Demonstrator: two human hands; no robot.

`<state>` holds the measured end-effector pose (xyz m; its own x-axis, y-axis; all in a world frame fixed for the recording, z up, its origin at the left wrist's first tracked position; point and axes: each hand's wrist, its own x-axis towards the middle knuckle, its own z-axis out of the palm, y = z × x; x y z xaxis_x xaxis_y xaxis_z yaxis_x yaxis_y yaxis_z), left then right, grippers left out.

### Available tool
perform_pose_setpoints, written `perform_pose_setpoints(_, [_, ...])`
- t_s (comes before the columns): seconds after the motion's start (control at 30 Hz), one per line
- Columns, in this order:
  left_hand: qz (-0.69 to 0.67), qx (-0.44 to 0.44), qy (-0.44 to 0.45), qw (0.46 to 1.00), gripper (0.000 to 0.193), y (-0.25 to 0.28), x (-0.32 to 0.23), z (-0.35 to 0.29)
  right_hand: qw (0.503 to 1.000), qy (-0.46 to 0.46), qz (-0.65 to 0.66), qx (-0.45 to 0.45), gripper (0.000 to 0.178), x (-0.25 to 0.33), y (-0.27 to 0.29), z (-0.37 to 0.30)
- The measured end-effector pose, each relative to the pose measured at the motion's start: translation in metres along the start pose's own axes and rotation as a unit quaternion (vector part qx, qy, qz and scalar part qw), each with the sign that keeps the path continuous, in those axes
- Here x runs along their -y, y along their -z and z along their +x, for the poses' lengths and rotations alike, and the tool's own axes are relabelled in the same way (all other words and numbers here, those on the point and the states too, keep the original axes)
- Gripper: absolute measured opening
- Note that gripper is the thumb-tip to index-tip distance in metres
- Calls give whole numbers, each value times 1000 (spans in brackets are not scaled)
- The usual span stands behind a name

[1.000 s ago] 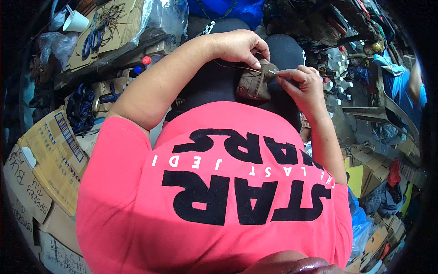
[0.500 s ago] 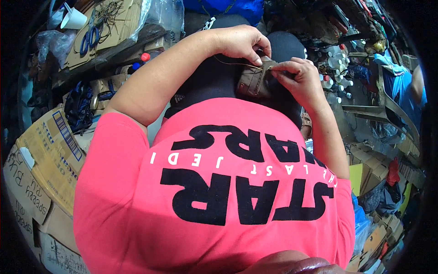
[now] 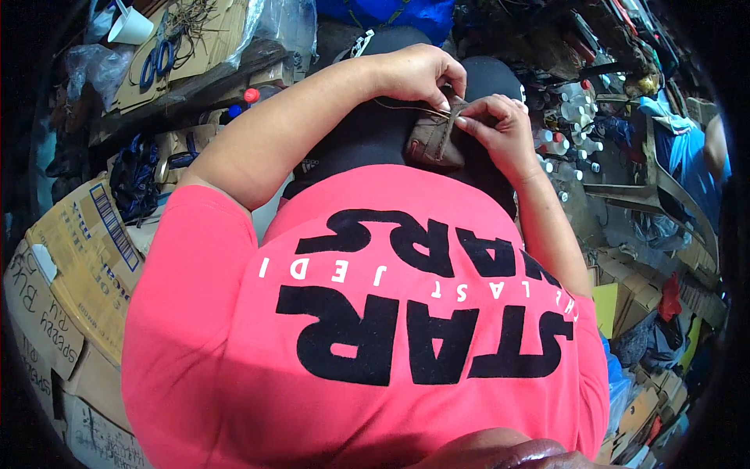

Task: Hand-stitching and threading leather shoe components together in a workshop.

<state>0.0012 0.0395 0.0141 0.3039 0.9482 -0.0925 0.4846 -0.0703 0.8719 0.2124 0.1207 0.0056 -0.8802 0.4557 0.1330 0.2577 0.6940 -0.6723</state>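
Observation:
A brown shoe-like piece [image 3: 432, 144] with a raised seam and a small red tag rests on my dark-clad lap; its exact kind is partly hidden by my fingers. Over its far edge, my left hand [image 3: 418, 76] is closed in a pinch. A thin tan thread [image 3: 398, 105] trails from there to the left across my leg. Against the piece's right side, my right hand [image 3: 501, 129] pinches with thumb and forefinger at the seam, where the thread appears to run between its fingertips.
Blue-handled scissors [image 3: 158, 64] and a white cup [image 3: 130, 26] lie on the cardboard-covered bench at upper left. Several small bottles [image 3: 574, 117] stand at right beside a chair frame [image 3: 664, 191]. Cardboard boxes [image 3: 86, 242] are stacked at left. A person's arm [image 3: 715, 148] shows far right.
My right hand has shifted slightly left and closer to my left hand, its fingertips now at the seam. My left hand stays nearly where it was.

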Motion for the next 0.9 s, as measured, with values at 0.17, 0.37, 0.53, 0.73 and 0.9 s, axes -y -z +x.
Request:
perform_pose_setpoints(0.17, [112,-184,-48,975,29,-16,-10,-22,992,99,-68,-34,22,13,4,-16])
perform_pose_setpoints(0.37, [94,-244,-15,965,34,-18,-26,-55,998,22,-41,32,25,-1,13,-15])
perform_pose_setpoints(0.53, [233,-256,-82,935,19,-20,-17,-57,998,15,14,55,30,-5,14,-6])
perform_pose_setpoints(0.73, [202,-245,-77,945,15,-23,-14,-56,998,6,13,65,27,-5,14,-4])
perform_pose_setpoints(0.9, [239,-249,-95,934,15,-23,-17,-53,998,11,11,64,24,-6,14,-4])
